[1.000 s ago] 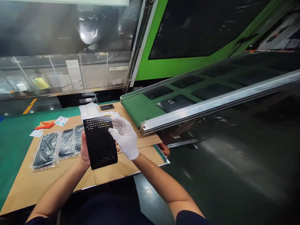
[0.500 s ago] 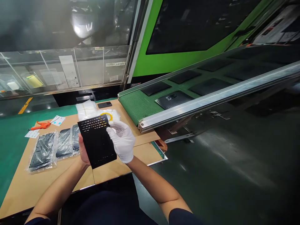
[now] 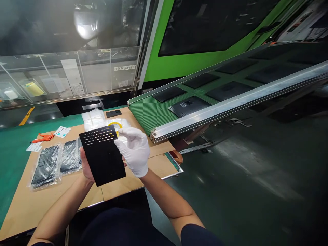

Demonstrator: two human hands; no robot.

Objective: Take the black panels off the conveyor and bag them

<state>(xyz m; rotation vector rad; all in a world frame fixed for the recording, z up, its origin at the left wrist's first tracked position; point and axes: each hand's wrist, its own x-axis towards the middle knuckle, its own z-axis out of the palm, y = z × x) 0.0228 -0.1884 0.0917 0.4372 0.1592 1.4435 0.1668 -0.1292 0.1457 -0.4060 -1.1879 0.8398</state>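
Observation:
A black plastic panel (image 3: pixel 104 160) with rows of slots near its top end is held up tilted over the table. My bare left hand (image 3: pixel 86 165) grips it from the left edge and beneath, and its fingertips show past the right edge. My right hand (image 3: pixel 135 150), in a white glove, is at the panel's upper right edge. Its thumb lies on the front face and the index fingertip is at the edge; the other fingers are partly hidden. Bagged black panels (image 3: pixel 46 165) lie on the cardboard-covered table (image 3: pixel 58 201) to the left.
A green conveyor belt (image 3: pixel 146 116) carrying several black panels (image 3: pixel 191 106) slopes in from the right, its metal rail (image 3: pixel 205 111) near the table corner. An orange air gun (image 3: pixel 46 137), labels (image 3: pixel 62 132), clear bags (image 3: pixel 93 119), yellow tape (image 3: pixel 112 126) and a phone (image 3: pixel 113 113) lie at the back.
The panel and my left hand have shifted slightly left and tilted a little. My right hand stays at the panel's edge, with index finger and thumb a bit farther apart.

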